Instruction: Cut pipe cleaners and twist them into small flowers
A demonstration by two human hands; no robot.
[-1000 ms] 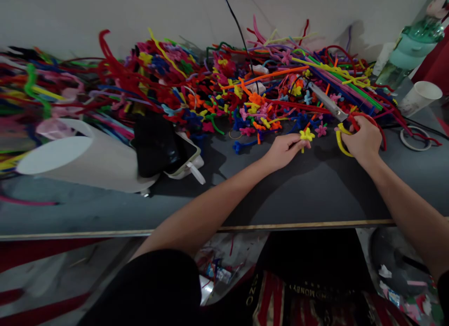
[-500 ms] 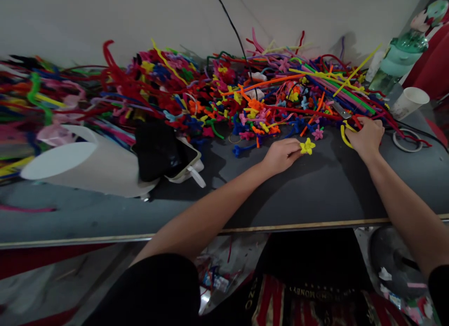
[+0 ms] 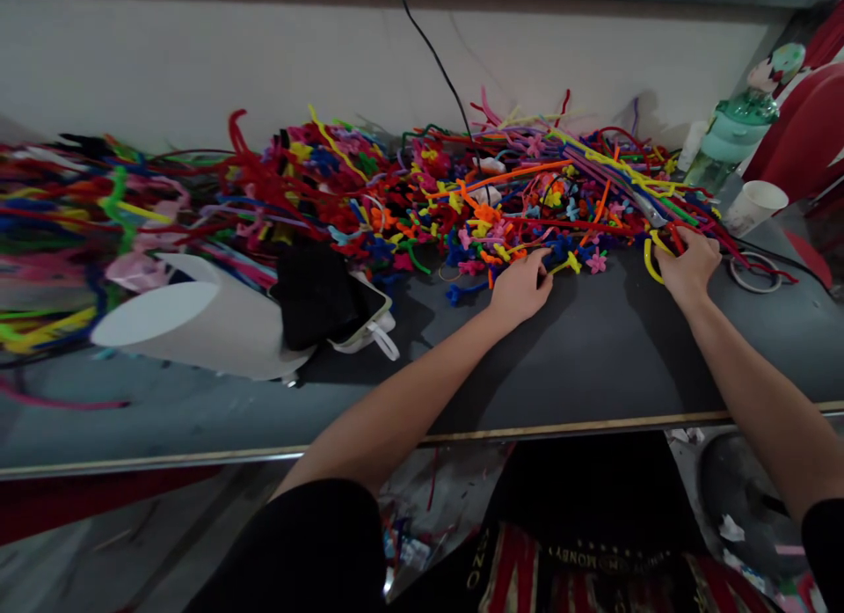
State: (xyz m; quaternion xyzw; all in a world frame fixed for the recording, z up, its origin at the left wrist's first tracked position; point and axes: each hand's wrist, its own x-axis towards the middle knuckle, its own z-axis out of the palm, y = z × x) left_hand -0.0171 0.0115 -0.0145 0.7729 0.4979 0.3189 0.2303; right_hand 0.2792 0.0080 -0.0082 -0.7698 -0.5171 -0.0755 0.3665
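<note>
Left hand (image 3: 519,289): fingers curled near yellow flower (image 3: 573,262); cannot tell if pinching. Right hand (image 3: 691,259): fingers closed round scissors (image 3: 652,215). Best keep scissors clear of left fingers.

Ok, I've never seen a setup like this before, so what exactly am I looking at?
There is no robot: these are a person's bare hands, seen by a camera worn on the head, looking forward and down.

A long heap of fuzzy stems and small flowers lies along the back of the grey table. A white container lies at left; a cup and bottle stand at right.

The right hand holds scissors. The left hand is beside a yellow flower; I can't tell whether it grips the stem.
</note>
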